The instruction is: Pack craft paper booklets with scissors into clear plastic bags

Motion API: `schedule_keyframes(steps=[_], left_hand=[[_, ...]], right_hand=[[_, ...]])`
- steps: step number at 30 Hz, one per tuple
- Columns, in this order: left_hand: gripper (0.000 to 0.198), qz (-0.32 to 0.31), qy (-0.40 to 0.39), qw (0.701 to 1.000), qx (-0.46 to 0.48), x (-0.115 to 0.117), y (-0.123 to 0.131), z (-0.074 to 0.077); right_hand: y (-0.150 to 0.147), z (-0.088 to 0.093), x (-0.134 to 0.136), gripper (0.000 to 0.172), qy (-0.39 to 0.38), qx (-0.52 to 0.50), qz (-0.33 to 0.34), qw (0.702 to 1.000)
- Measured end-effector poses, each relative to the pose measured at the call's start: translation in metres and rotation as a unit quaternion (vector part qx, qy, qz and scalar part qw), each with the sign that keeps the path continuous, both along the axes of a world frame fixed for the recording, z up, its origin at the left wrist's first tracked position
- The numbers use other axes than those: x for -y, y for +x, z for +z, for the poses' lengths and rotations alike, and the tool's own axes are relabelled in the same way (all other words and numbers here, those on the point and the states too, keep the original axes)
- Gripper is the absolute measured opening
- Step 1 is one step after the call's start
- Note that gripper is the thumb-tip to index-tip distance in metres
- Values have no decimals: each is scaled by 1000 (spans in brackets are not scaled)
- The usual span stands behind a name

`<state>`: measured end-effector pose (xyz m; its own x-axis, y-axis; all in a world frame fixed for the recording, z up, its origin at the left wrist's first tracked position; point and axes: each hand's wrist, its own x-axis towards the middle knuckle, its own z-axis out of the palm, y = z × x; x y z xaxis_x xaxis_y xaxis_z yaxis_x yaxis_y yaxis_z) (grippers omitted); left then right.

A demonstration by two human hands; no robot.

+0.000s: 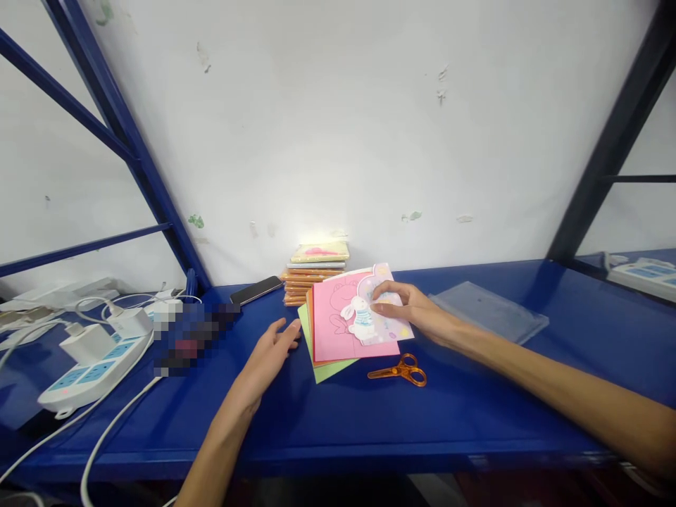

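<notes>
Between thumb and fingers, my right hand [404,303] pinches a pale lilac card [391,334] printed with a white rabbit in a striped top. The card overlaps a pink sheet [330,338] with a line drawing on it. Orange sheets and a light green sheet [330,370] peek out beneath the pink one, at its left and lower edges. My left hand [274,348] is open beside the pile's left edge, holding nothing. Just below the papers lie orange see-through scissors [401,371], closed and pointing left.
Several wrapped packets [315,278] are stacked against the wall. A black phone [257,289] lies left of them. To the right is a clear plastic sleeve [493,310]. A power strip [95,373] with plugs and white cables occupies the left side; blue metal posts [132,155] frame the table.
</notes>
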<state>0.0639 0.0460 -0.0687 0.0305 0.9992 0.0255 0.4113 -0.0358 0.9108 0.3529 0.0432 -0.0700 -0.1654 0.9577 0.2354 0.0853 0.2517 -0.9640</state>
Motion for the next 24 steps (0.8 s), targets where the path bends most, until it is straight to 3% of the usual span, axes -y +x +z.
schedule_keyframes(steps=[2, 4, 7, 12, 19, 24], left_hand=[[63, -64, -28, 991, 110, 3, 5, -2], [61, -114, -58, 961, 246, 7, 14, -5], [62, -100, -6, 937, 335, 11, 26, -10], [62, -75, 122, 950, 278, 10, 30, -13], [59, -72, 84, 956, 271, 14, 28, -8], [60, -89, 101, 964, 227, 13, 38, -18]], right_hand=[[-2, 1, 2, 15, 60, 26, -9, 998], [-3, -1, 3, 16, 100, 60, -5, 993], [-4, -5, 6, 22, 121, 103, 18, 987], [-3, -3, 9, 25, 159, 151, 15, 976], [-5, -7, 7, 30, 174, 216, 121, 953], [-12, -14, 10, 32, 185, 249, 154, 938]])
